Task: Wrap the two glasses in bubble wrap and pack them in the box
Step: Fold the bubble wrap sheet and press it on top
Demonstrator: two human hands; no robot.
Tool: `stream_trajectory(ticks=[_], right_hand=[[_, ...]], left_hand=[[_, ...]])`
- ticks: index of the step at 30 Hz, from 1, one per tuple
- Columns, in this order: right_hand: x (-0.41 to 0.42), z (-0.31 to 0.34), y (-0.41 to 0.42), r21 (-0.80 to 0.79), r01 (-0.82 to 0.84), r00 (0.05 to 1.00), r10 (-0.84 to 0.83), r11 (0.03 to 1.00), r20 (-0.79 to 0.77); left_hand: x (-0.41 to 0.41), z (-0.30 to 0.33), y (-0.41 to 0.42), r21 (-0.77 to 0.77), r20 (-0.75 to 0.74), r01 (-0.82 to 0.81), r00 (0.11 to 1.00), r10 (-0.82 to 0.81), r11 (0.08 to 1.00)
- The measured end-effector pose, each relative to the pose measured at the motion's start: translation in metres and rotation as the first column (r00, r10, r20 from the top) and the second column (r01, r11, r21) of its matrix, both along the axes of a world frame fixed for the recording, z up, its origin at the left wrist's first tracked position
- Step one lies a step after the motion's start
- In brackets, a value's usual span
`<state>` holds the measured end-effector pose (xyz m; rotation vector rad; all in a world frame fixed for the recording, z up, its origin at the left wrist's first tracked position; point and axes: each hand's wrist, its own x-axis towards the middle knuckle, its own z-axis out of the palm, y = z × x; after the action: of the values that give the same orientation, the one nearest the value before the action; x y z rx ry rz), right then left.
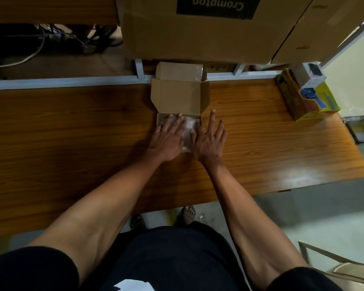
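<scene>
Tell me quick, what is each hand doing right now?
Left hand: open, straight fingers pressing flat on the clear bubble wrap bundle in the small brown cardboard box.
Right hand: open, fingers spread, resting on the bundle's right edge.

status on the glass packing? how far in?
Looks done: bubble wrap bundle already sits inside the small box; the glasses themselves can't be made out. In hand: left hand and right hand press flat on the bundle, fingers straight. Left: the lid flap stands open, so closing remains.
</scene>
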<state>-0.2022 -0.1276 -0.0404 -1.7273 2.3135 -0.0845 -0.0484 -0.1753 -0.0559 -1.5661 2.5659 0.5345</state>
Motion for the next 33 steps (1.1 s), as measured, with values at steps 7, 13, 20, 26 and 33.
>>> stream_trajectory(ticks=[7, 13, 20, 26, 33], right_hand=[[0.014, -0.002, -0.015, 0.200, 0.131, 0.958, -0.176, 0.971, 0.226], [0.005, 0.004, -0.020, 0.234, 0.112, 0.946, -0.176, 0.966, 0.273], [0.016, -0.008, 0.024, 0.008, 0.056, 0.997, -0.057, 0.998, 0.055], [0.023, -0.003, 0.010, 0.193, 0.192, 0.937, -0.239, 0.962, 0.256], [0.008, -0.001, 0.010, 0.084, 0.059, 0.990, -0.069, 0.995, 0.122]], left_hand=[[0.007, -0.003, -0.003, -0.005, 0.022, 0.023, 0.999, -0.023, 1.000], [0.004, -0.001, 0.000, 0.006, 0.021, 0.012, 1.000, -0.012, 1.000], [0.002, -0.003, 0.000, -0.014, 0.018, 0.000, 1.000, 0.000, 1.000], [0.002, -0.004, -0.002, -0.014, 0.027, 0.008, 1.000, -0.008, 1.000], [0.000, -0.002, -0.002, 0.009, 0.027, -0.004, 1.000, 0.004, 1.000]])
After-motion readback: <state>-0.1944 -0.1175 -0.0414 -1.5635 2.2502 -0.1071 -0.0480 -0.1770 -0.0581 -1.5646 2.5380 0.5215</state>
